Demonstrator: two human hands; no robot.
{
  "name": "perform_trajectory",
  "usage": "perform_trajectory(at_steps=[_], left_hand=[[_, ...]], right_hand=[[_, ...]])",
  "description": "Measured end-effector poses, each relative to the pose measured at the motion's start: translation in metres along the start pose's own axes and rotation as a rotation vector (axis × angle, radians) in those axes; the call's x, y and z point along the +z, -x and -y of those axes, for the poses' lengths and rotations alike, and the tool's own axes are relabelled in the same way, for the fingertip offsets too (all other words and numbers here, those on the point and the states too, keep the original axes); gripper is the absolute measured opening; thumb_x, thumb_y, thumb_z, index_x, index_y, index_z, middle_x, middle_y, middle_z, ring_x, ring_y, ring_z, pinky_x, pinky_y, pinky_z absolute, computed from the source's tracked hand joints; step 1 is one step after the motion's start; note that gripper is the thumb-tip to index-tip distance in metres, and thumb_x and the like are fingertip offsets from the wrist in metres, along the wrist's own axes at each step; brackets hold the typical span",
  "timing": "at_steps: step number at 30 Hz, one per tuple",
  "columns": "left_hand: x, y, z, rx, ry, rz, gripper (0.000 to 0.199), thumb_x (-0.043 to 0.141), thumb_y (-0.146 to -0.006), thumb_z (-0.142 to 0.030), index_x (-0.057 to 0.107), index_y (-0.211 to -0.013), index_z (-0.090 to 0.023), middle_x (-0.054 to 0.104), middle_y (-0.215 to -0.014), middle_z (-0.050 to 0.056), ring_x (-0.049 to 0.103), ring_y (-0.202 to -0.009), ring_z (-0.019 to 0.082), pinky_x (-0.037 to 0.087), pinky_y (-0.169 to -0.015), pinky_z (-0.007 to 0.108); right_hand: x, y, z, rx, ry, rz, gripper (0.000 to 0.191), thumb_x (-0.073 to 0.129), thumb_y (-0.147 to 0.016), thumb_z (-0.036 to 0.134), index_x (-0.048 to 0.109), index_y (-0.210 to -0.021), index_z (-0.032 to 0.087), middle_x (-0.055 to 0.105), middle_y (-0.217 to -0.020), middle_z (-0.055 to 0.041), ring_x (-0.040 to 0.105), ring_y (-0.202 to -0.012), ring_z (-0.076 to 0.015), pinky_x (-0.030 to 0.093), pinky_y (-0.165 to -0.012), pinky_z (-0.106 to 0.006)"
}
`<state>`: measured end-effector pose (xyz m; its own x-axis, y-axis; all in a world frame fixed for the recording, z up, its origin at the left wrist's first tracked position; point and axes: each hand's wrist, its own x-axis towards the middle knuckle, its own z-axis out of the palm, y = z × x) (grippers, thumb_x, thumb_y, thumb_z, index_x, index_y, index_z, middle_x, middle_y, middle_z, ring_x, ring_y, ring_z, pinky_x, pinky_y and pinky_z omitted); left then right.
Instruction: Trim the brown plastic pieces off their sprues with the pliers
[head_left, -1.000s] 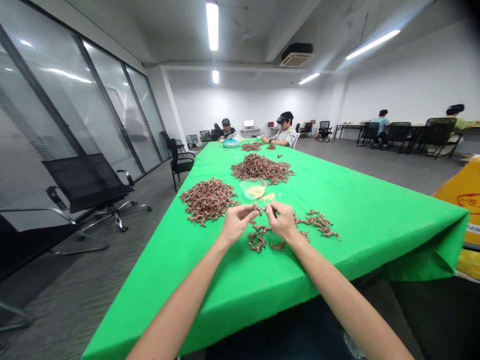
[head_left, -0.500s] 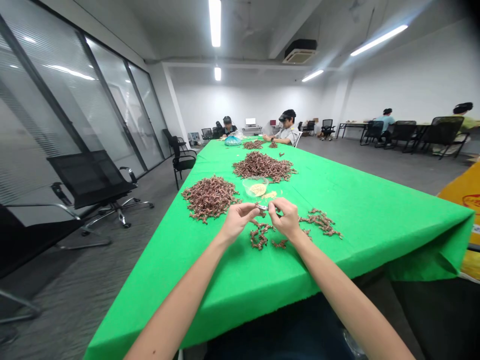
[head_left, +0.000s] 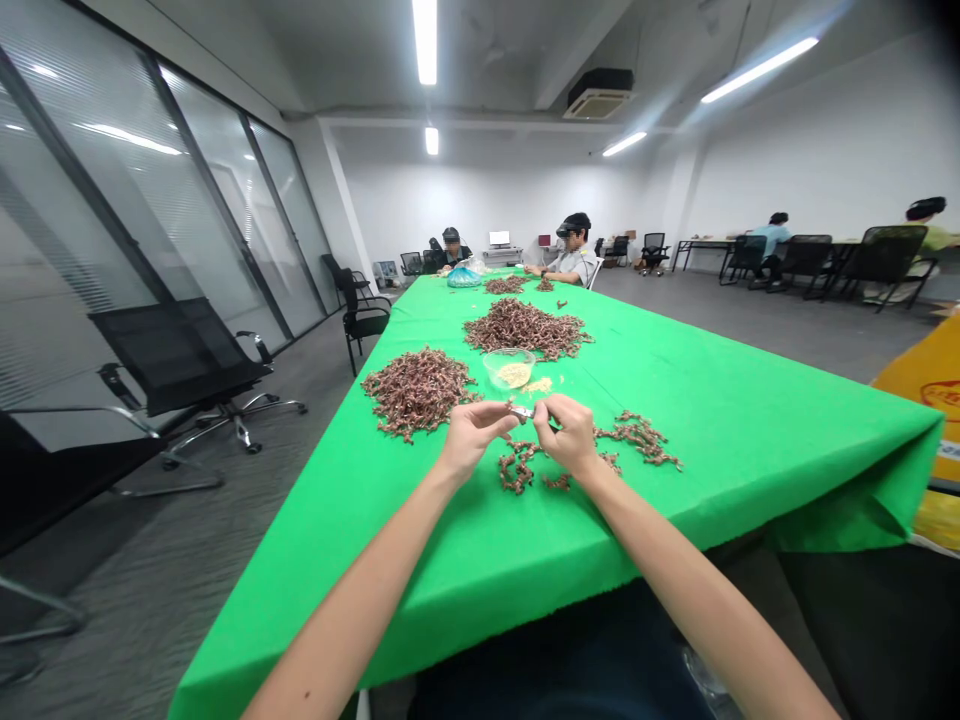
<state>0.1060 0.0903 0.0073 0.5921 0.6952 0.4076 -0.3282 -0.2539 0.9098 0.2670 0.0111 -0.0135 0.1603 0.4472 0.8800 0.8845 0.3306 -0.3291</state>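
My right hand point(head_left: 564, 432) is closed on a small silver clipper point(head_left: 522, 411), which looks like a nail clipper. My left hand point(head_left: 474, 436) pinches a brown, knobbly, twig-like piece, mostly hidden by the fingers, against the clipper's jaws. Below the hands, loose twig-like pieces point(head_left: 516, 470) lie on the green cloth. More of them form a small scatter point(head_left: 643, 438) to the right of my right hand. Just beyond the hands stands a clear plastic bowl point(head_left: 510, 370) with pale grains in it, and some spilled grains point(head_left: 538, 385) lie beside it.
One large brown heap point(head_left: 418, 392) lies left of the bowl, another heap point(head_left: 525, 330) behind it. Two people sit at the far end of the green-covered table point(head_left: 720, 400), near a blue bag point(head_left: 463, 278). Office chairs point(head_left: 180, 350) stand on the left.
Both hands stay together at nearly the same spot, with the clipper's visible angle slightly changed. The whole view has shifted a little.
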Motion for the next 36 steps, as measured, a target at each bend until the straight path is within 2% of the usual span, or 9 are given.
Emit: perform_trajectory(at_steps=[6,11,16,21,24,28,30,33,36], left_hand=[[0.0034,0.0012,-0.0004,0.006,0.035,-0.027,0.033,0.086,-0.065,-0.029,0.075,-0.091,-0.014,0.074,-0.099,0.012,0.07,-0.087,0.025,0.057,-0.065,0.03],[0.0029,0.0,-0.0001,-0.008,0.043,-0.034,0.033,0.086,-0.066,-0.031,0.074,-0.091,-0.013,0.074,-0.096,0.012,0.07,-0.084,0.024,0.055,-0.065,0.029],[0.0009,-0.0024,-0.0012,0.022,0.041,-0.099,0.031,0.087,-0.062,-0.03,0.074,-0.085,-0.015,0.074,-0.089,0.008,0.068,-0.083,0.021,0.054,-0.079,0.033],[-0.0003,-0.0036,-0.0016,0.085,-0.051,-0.125,0.027,0.087,-0.062,-0.031,0.074,-0.079,-0.015,0.072,-0.088,0.007,0.065,-0.083,0.019,0.052,-0.08,0.031],[0.0005,-0.0042,0.0002,0.075,-0.047,-0.134,0.03,0.089,-0.058,-0.031,0.073,-0.078,-0.015,0.072,-0.086,0.006,0.065,-0.079,0.019,0.053,-0.075,0.031],[0.0017,-0.0048,0.0034,0.013,-0.039,-0.158,0.036,0.089,-0.057,-0.034,0.074,-0.082,-0.013,0.071,-0.083,0.006,0.062,-0.062,0.015,0.051,-0.056,0.027],[0.0021,-0.0046,0.0042,-0.016,-0.034,-0.172,0.037,0.088,-0.059,-0.035,0.074,-0.084,-0.012,0.072,-0.082,0.007,0.061,-0.059,0.014,0.053,-0.054,0.027],[0.0026,-0.0037,0.0036,-0.056,0.0,-0.169,0.039,0.087,-0.061,-0.036,0.074,-0.088,-0.01,0.073,-0.086,0.009,0.067,-0.067,0.019,0.059,-0.065,0.034],[0.0033,-0.0028,0.0019,-0.071,0.032,-0.143,0.043,0.089,-0.06,-0.034,0.073,-0.091,-0.009,0.074,-0.089,0.01,0.07,-0.076,0.024,0.06,-0.076,0.041]], right_hand=[[0.0013,-0.0001,0.005,0.015,-0.039,-0.02,0.03,0.043,-0.094,0.025,0.058,-0.07,0.018,0.055,-0.065,-0.0029,0.049,-0.061,-0.0149,0.036,-0.063,-0.028],[0.002,-0.0005,0.0049,0.069,-0.079,-0.032,0.031,0.044,-0.094,0.027,0.058,-0.068,0.018,0.052,-0.062,-0.0022,0.046,-0.058,-0.0144,0.035,-0.061,-0.028],[0.0015,-0.0017,0.0016,0.156,-0.152,-0.084,0.033,0.043,-0.095,0.031,0.058,-0.069,0.017,0.054,-0.063,-0.0021,0.045,-0.056,-0.0137,0.035,-0.059,-0.028],[0.0003,-0.0026,0.0019,0.18,-0.172,-0.063,0.033,0.043,-0.095,0.032,0.06,-0.071,0.017,0.054,-0.063,-0.002,0.044,-0.056,-0.0138,0.035,-0.059,-0.028],[0.0006,-0.0024,0.0032,0.164,-0.181,-0.023,0.033,0.042,-0.095,0.032,0.061,-0.074,0.017,0.056,-0.065,-0.0023,0.047,-0.058,-0.0142,0.036,-0.06,-0.027],[0.0021,-0.0015,0.0017,0.152,-0.167,-0.003,0.032,0.043,-0.096,0.031,0.062,-0.075,0.017,0.058,-0.067,-0.0024,0.047,-0.058,-0.0142,0.036,-0.06,-0.027],[0.0028,-0.0012,-0.0001,0.152,-0.155,0.0,0.032,0.043,-0.096,0.031,0.062,-0.074,0.017,0.058,-0.066,-0.0025,0.047,-0.058,-0.0142,0.035,-0.06,-0.027],[0.0037,-0.0012,-0.0023,0.148,-0.132,0.009,0.032,0.043,-0.095,0.031,0.061,-0.072,0.017,0.058,-0.066,-0.0025,0.048,-0.058,-0.0142,0.035,-0.06,-0.027],[0.0044,-0.0016,-0.0036,0.147,-0.102,0.015,0.031,0.043,-0.095,0.03,0.061,-0.072,0.017,0.058,-0.065,-0.0022,0.048,-0.058,-0.0142,0.035,-0.06,-0.027]])
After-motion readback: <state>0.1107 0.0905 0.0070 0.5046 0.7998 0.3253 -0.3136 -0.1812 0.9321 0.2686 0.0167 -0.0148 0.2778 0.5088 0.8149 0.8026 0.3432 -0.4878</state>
